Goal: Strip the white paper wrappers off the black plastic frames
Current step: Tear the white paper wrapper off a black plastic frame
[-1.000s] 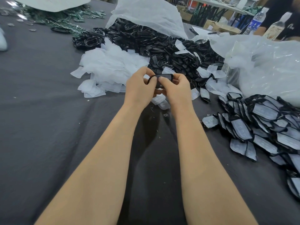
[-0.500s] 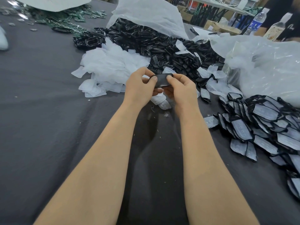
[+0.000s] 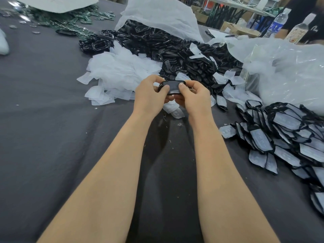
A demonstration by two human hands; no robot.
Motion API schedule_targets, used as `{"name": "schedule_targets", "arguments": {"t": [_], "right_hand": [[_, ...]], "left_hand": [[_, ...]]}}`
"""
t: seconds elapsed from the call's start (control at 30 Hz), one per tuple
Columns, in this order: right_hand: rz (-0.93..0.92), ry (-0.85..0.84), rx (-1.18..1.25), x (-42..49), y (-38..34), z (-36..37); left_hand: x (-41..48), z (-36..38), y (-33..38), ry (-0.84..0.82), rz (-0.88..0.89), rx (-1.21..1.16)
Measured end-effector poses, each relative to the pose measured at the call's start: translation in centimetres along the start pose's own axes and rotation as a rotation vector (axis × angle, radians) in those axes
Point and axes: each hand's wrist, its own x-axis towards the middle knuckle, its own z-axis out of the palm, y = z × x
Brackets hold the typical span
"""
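Observation:
One black plastic frame (image 3: 172, 86) is held above the table between my left hand (image 3: 150, 95) and my right hand (image 3: 192, 97). Both thumbs press on its flat face, which looks covered by a pale wrapper. A pile of wrapped frames (image 3: 287, 137) lies at the right. A big heap of bare black frames (image 3: 175, 51) sits beyond my hands. Loose white wrappers (image 3: 121, 74) are piled to the left of that heap.
Dark grey cloth covers the table (image 3: 52, 137). Clear plastic bags (image 3: 289, 67) bulge at the right and another bag (image 3: 161, 14) stands at the back. Green parts (image 3: 70, 16) lie far left. A person's arm and bottles (image 3: 278, 23) are at the far right.
The frame has turned in my hands so its flat face now points toward me, and both thumbs have shifted onto that face. My arms stay in place.

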Motion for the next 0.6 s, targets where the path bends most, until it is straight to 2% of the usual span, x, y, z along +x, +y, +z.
{"name": "schedule_targets", "arguments": {"t": [0.13, 0.27, 0.5, 0.6], "right_hand": [[0.013, -0.082, -0.034, -0.11, -0.12, 0.04], [-0.043, -0.052, -0.201, -0.33, -0.21, 0.25], [-0.041, -0.060, -0.148, -0.44, -0.24, 0.13], [-0.063, -0.075, -0.234, -0.57, -0.27, 0.16]], "left_hand": [[0.10, -0.18, 0.02, 0.032, -0.013, 0.013], [-0.01, -0.05, -0.01, 0.034, -0.002, 0.032], [-0.12, -0.07, 0.04, 0.024, 0.037, 0.043], [-0.19, -0.05, -0.01, 0.030, 0.041, 0.024]]}}
